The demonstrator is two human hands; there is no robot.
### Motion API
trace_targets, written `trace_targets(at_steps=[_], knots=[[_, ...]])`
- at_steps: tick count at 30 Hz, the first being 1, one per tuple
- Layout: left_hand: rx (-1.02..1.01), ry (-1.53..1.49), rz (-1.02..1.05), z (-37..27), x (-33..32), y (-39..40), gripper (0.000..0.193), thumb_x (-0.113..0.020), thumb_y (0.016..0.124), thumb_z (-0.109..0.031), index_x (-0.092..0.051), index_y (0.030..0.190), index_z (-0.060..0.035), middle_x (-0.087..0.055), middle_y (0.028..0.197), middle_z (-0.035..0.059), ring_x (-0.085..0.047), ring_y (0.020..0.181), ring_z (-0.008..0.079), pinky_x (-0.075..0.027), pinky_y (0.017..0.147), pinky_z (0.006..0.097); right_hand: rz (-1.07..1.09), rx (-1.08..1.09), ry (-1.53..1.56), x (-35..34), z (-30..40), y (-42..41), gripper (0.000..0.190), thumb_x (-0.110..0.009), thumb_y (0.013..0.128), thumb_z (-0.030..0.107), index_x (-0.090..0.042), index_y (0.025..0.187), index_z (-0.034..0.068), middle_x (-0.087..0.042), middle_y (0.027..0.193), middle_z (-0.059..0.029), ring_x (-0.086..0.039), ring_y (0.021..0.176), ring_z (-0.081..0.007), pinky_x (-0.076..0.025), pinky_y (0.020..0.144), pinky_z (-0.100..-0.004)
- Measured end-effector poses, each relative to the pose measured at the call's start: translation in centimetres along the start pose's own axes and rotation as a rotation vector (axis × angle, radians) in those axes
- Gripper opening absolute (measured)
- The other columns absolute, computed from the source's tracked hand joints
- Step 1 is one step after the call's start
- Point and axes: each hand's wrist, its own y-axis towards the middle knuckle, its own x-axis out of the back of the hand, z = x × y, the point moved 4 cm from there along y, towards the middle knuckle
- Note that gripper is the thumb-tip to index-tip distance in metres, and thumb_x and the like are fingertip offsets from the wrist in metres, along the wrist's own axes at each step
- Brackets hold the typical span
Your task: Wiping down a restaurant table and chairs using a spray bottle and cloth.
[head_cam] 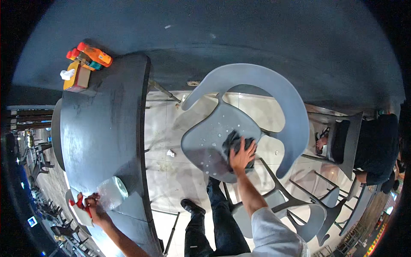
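My right hand (242,155) presses a dark crumpled cloth (231,141) against the seat of a grey plastic chair (205,128). Clear drops of liquid dot the seat to the left of the cloth. The chair's curved backrest (295,112) faces the wall and the right. Over the near end of the dark table (106,128), my left hand (92,204) grips a translucent spray bottle (113,192) by its red head. The bottle is tilted, its base towards the chair. Whether it touches the tabletop, I cannot tell.
Red-capped sauce bottles (94,54) and a tissue box (77,77) stand at the table's wall end. A crumpled white scrap (170,153) lies on the tiled floor. More grey chairs (276,205) crowd the lower right. A seated person (377,147) is at the far right.
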Motion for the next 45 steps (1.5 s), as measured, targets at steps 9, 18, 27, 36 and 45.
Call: trace_targets(at_steps=[9,18,27,36,45], knots=[[-0.017,0.042,-0.037,-0.1,-0.9,-0.6,0.057,-0.053,0.074,-0.015,-0.036,0.126,0.0010,-0.040,0.069,0.0036,-0.045,0.075,0.0211,-0.036,0.082,0.0410,0.172,0.582,0.027,-4.5,15.4,4.0,0.057,-0.060,0.072,0.053,-0.052,0.123,0.027,-0.024,0.145,-0.0156,-0.024,0.130,-0.0404,-0.019,0.095,-0.0696],[0.014,0.088,-0.094,-0.5,0.1,-0.5,0.058,-0.055,0.076,-0.016,-0.034,0.127,0.0006,-0.041,0.068,0.0034,-0.046,0.074,0.0204,-0.037,0.082,0.0415,-0.015,0.550,-0.128,1.0,4.0,6.2,0.059,-0.063,0.066,0.056,-0.060,0.112,0.019,-0.034,0.138,-0.0183,-0.027,0.128,-0.0393,-0.023,0.090,-0.0642],[-0.059,0.172,0.044,-4.0,-4.9,-3.8,0.033,-0.056,0.087,-0.021,-0.042,0.108,0.0013,-0.053,0.071,0.0156,-0.053,0.066,0.0244,-0.045,0.070,0.0425,0.308,0.808,0.035,-6.2,14.2,-4.7,0.053,-0.067,0.067,0.040,-0.056,0.114,0.017,-0.048,0.107,-0.0136,-0.042,0.107,-0.0323,-0.030,0.088,-0.0515],[0.063,-0.246,0.326,-2.0,-16.0,-8.4,0.018,-0.058,0.084,-0.014,-0.052,0.094,-0.0011,-0.054,0.063,0.0083,-0.057,0.059,0.0232,-0.045,0.067,0.0390,-0.026,0.450,-0.215,0.5,-1.6,2.3,0.064,-0.068,0.062,0.029,-0.051,0.123,0.022,-0.037,0.126,-0.0233,-0.036,0.116,-0.0415,-0.026,0.093,-0.0588],[0.051,-0.060,0.291,0.1,-18.2,-7.8,0.038,-0.056,0.076,-0.005,-0.047,0.113,-0.0018,-0.058,0.073,0.0099,-0.057,0.066,0.0193,-0.046,0.070,0.0307,0.290,0.962,0.095,-4.7,11.4,-7.1,0.045,-0.068,0.063,0.037,-0.060,0.105,0.023,-0.043,0.126,-0.0142,-0.036,0.120,-0.0379,-0.021,0.096,-0.0644]])
